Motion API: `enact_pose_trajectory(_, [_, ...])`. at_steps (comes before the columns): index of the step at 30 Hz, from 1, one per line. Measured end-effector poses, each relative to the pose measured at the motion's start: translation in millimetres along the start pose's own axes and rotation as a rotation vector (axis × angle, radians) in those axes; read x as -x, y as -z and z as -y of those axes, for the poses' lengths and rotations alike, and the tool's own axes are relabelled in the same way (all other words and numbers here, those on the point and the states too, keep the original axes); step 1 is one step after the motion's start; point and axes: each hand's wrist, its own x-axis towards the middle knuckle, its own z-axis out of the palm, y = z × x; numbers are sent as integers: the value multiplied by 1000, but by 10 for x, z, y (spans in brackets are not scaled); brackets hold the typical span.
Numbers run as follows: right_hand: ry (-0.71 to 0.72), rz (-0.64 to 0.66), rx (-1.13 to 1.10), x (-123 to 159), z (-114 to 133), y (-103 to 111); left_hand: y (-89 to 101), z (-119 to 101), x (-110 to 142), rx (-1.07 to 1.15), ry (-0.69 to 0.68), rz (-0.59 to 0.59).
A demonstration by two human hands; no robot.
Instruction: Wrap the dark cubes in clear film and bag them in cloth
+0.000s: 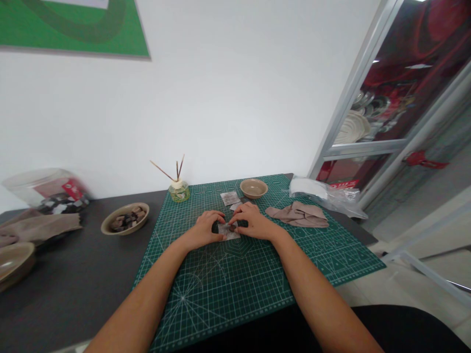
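A small grey-white square sheet (230,236) with dark smudges lies on the green cutting mat (221,289). My left hand (206,228) holds the sheet by its left side, the thumb on the near edge and curved fingers at the far edge. Between the thumb and forefinger of my right hand (253,223) is a small dark brown piece (232,227), resting on the sheet. Just beyond my hands lies another smudged square sheet (230,198), with a further pale sheet partly hidden by my right fingers. A shallow tan bowl (253,189) stands behind them.
Right of my hands lies a crumpled brown cloth (300,214), with a clear plastic bag (327,196) behind. At left are a reed diffuser (179,191), a bowl of brown pieces (125,220), another bowl (16,262), a cloth (40,228) and a clear jar (47,189).
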Motion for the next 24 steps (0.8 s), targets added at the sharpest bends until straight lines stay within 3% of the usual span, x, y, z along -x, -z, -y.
enact_pose_trajectory(6, [-40,-69,19,-12,-36,-29,-18,42,-3,0,-26,-13])
enact_pose_trajectory(13, [27,-63,-10,-54,48,-67,-4,-8,-7,7,10,-7])
enact_pose_trajectory(24, [18,-46,9,-43,40,-73,0,-2,-1,17,-2,-14])
